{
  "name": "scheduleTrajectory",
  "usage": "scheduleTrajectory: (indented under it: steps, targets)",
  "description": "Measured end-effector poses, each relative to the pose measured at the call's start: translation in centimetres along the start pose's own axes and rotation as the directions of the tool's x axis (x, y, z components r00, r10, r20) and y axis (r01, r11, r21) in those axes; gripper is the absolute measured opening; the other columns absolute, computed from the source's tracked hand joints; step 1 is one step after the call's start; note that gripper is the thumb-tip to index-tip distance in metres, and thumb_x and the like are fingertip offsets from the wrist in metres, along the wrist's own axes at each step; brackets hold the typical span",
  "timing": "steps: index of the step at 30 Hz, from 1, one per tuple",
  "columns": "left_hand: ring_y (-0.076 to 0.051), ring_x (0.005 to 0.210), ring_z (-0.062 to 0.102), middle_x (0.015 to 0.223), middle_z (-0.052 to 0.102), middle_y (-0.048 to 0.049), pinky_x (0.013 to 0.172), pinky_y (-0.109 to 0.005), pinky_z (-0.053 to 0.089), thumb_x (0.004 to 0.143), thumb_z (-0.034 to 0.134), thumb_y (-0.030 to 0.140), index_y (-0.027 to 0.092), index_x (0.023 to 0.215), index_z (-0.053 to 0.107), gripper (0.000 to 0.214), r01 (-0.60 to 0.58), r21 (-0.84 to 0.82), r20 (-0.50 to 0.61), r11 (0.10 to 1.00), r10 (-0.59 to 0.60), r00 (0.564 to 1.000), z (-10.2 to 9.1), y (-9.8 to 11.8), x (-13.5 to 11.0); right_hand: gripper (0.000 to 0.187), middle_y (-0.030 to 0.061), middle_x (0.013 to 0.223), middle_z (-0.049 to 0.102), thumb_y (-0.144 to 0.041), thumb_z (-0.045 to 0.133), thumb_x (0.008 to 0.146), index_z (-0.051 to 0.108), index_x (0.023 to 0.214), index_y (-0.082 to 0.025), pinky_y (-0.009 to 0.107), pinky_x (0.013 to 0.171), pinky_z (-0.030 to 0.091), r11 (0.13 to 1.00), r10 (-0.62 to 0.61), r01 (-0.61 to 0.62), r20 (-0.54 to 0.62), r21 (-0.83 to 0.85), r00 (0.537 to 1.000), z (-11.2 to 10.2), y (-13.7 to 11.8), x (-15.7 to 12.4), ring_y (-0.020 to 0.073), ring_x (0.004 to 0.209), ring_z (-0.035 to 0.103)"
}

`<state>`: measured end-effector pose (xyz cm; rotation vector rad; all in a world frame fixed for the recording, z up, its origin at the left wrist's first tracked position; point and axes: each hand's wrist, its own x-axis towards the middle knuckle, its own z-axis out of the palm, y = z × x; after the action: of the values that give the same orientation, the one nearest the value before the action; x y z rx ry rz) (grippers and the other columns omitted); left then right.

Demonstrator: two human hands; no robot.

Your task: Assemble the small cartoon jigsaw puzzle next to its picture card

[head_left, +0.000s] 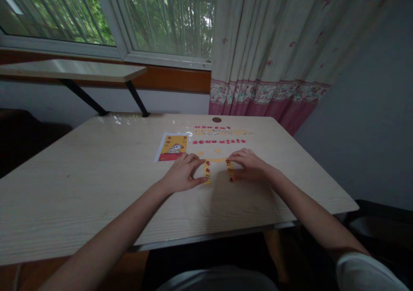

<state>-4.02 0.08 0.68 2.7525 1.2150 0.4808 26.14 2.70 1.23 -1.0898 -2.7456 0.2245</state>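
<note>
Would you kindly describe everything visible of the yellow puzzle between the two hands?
The yellow puzzle is a thin, card-like, partly assembled outline with a top strip and two side columns; its near side is open. The columns carry red and dark-outlined shapes. It lies flat on the pale tabletop. The left hand is at its left edge, the right hand at its right; both seem to touch it.

Pale wood grain on the counter (pixel 80 187), smooth, with soft glints near the shelf (pixel 74 68); glossy on the latter's top, black and metal-looking on the struts (pixel 85 96). Thin, smooth paper for the picture sheet (pixel 171 148); card-like for the jigsaw strips (pixel 207 169). Soft, pleated cloth in the curtain (pixel 274 45). Clear glass in the window (pixel 167 20). Matt finish on the wall (pixel 371 110).
</note>
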Motion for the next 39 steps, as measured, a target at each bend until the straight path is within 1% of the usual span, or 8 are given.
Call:
scheduleTrajectory:
  steps: [9, 21, 23, 25, 27, 30, 35, 39]
  targets:
    - [-0.028, 0.101, 0.049, 0.113, 0.052, -0.0120, 0.089, -0.043, 0.038, 0.079, 0.057, 0.055, 0.018, 0.125, 0.054, 0.059, 0.016, 0.008, 0.017, 1.000, -0.016, 1.000, 0.0, 0.2, 0.1, 0.065, 0.0086, 0.125, 0.057, -0.056, 0.067, 0.070, 0.056, 0.126, -0.025, 0.040, 0.091, 0.035, 0.997, 0.031, -0.033, 0.027, 0.073, 0.999, 0.1, -0.4, 0.3, 0.0263, 0.110, 0.048]
    - [-0.028, 0.101, 0.048, 0.114, 0.051, -0.0122, 0.089, -0.043, 0.038, 0.081, 0.054, 0.056, 0.020, 0.128, 0.052, 0.059, 0.008, 0.004, 0.007, 1.000, -0.008, 1.000, 0.2, -0.5, 0.4, 0.066, 0.0110, 0.124, 0.057, -0.057, 0.068, 0.070, 0.056, 0.126, -0.023, 0.042, 0.091, 0.036, 0.995, 0.036, -0.035, -0.010, 0.091, 0.999, 0.1, -0.5, 0.5, 0.0267, 0.110, 0.049]
    - [-0.028, 0.102, 0.047, 0.114, 0.051, -0.0119, 0.090, -0.043, 0.038, 0.082, 0.052, 0.058, 0.021, 0.128, 0.052, 0.059, -0.003, 0.005, -0.007, 1.000, 0.003, 1.000, 0.1, -0.6, 0.3, 0.063, 0.0107, 0.124, 0.057, -0.056, 0.067, 0.072, 0.056, 0.126, -0.023, 0.042, 0.092, 0.036, 0.995, 0.035, -0.033, -0.020, 0.096, 0.999, 0.3, -0.4, 0.5, 0.0259, 0.111, 0.049]
    - [-0.029, 0.103, 0.047, 0.114, 0.051, -0.0124, 0.090, -0.044, 0.037, 0.084, 0.049, 0.059, 0.019, 0.128, 0.052, 0.060, -0.005, 0.007, -0.023, 1.000, 0.006, 1.000, -0.1, -0.8, 0.2, 0.054, 0.0101, 0.123, 0.058, -0.052, 0.062, 0.079, 0.057, 0.124, -0.023, 0.041, 0.093, 0.036, 0.994, 0.046, -0.042, -0.045, 0.099, 0.998, 0.4, -0.2, 0.7, 0.0244, 0.111, 0.050]
    - [-0.028, 0.102, 0.047, 0.113, 0.051, -0.0125, 0.090, -0.044, 0.038, 0.086, 0.046, 0.058, 0.018, 0.125, 0.054, 0.056, 0.005, 0.007, -0.044, 1.000, -0.005, 0.999, -0.3, -1.1, 0.2, 0.042, 0.0098, 0.121, 0.060, -0.045, 0.054, 0.087, 0.059, 0.121, -0.021, 0.040, 0.093, 0.036, 0.994, 0.067, -0.059, -0.084, 0.095, 0.994, 0.5, 0.0, 1.2, 0.0227, 0.111, 0.051]
    - [-0.027, 0.099, 0.048, 0.108, 0.052, -0.0113, 0.088, -0.043, 0.040, 0.089, 0.043, 0.053, 0.017, 0.116, 0.059, 0.048, 0.045, 0.021, -0.073, 0.999, -0.044, 0.996, -0.6, -1.4, 0.2, 0.034, 0.0098, 0.114, 0.064, -0.037, 0.048, 0.092, 0.063, 0.116, -0.018, 0.038, 0.094, 0.037, 0.994, 0.091, -0.082, -0.141, 0.066, 0.986, 0.6, 0.3, 2.7, 0.0214, 0.108, 0.054]
    - [-0.026, 0.098, 0.049, 0.106, 0.054, -0.0098, 0.090, -0.044, 0.040, 0.091, 0.044, 0.044, 0.017, 0.109, 0.062, 0.037, 0.076, 0.031, -0.085, 0.997, -0.073, 0.994, -0.5, -1.5, 0.1, 0.028, 0.0100, 0.100, 0.068, -0.032, 0.053, 0.089, 0.068, 0.106, -0.016, 0.034, 0.086, 0.040, 0.988, 0.151, -0.152, -0.182, 0.006, 0.972, 1.0, 0.5, 5.8, 0.0204, 0.094, 0.059]
    - [-0.026, 0.097, 0.049, 0.104, 0.055, -0.0093, 0.089, -0.044, 0.040, 0.090, 0.046, 0.041, 0.018, 0.107, 0.063, 0.033, 0.079, 0.004, -0.101, 0.997, -0.078, 0.992, -0.5, -1.3, 0.1, 0.023, 0.0084, 0.094, 0.069, -0.033, 0.061, 0.084, 0.071, 0.097, -0.017, 0.032, 0.082, 0.041, 0.990, 0.141, -0.141, -0.181, 0.009, 0.973, 1.3, 0.4, 7.4, 0.0200, 0.088, 0.060]
